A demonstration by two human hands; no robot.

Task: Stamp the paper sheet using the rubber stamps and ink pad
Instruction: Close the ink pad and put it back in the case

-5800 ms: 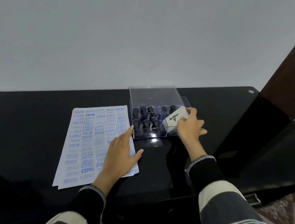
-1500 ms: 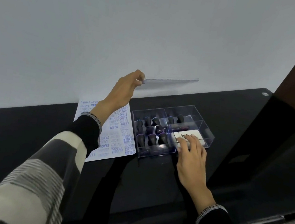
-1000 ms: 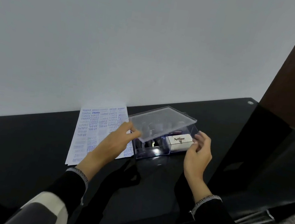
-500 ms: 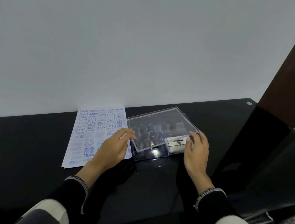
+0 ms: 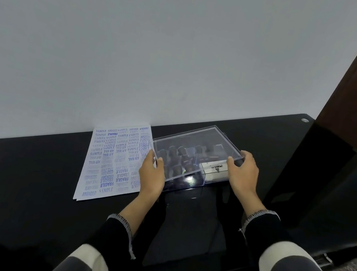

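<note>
I see both hands clamped on the clear lid (image 5: 196,147), which lies over the clear stamp box (image 5: 189,182) on the black counter (image 5: 30,172). My left hand (image 5: 152,175) grips the lid's left near corner, fingers curled over its edge and thumb on top. My right hand (image 5: 242,172) pinches the lid's right near corner, thumb on the near side, fingers over the far edge. The lid sits slightly tilted, its near edge raised above the box. Under the lid I make out dark rubber stamps (image 5: 179,158) in the box's left part and a white ink pad case (image 5: 215,169) in its right part. The stamped paper sheet (image 5: 111,162) lies flat just left of the box.
</note>
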